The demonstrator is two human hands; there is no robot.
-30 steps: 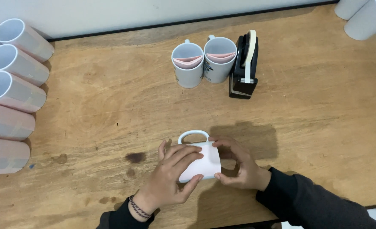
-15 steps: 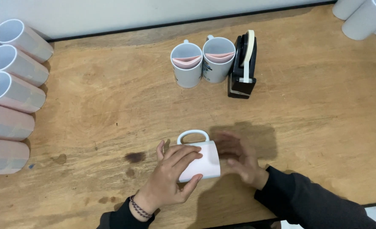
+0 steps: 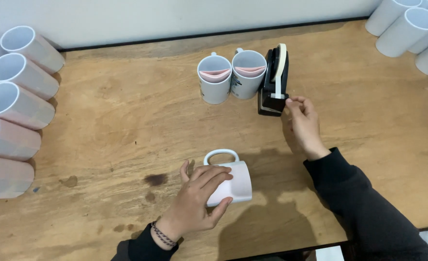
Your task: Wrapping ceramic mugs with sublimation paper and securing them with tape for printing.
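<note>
A white mug (image 3: pixel 231 181) lies on its side on the wooden counter (image 3: pixel 127 121), near the front edge, its handle pointing away from the person. The left hand (image 3: pixel 199 195) rests over it, fingers (image 3: pixel 214 176) spread and curled across the mug's upper wall, holding it down against the wood.

The right hand (image 3: pixel 303 123) is well apart from the mug, reached out to the black tape dispenser (image 3: pixel 273 82). Its fingertips are pinched together right at the dispenser's front end; whether a strip of tape is caught between them cannot be told.

Just beside the dispenser on its left stand two upright mugs (image 3: pixel 231 76), touching each other, each with a pinkish sheet curled inside.

Along the left edge of the counter a row of mugs (image 3: pixel 11 104) lies on its side, mouths facing the wall. More white mugs (image 3: pixel 412 31) lie in the far right corner. Between the left row and the held mug the wood is bare apart from a few dark stains (image 3: pixel 156 180); the stretch to the right of the right forearm is likewise open up to the counter's edge.
</note>
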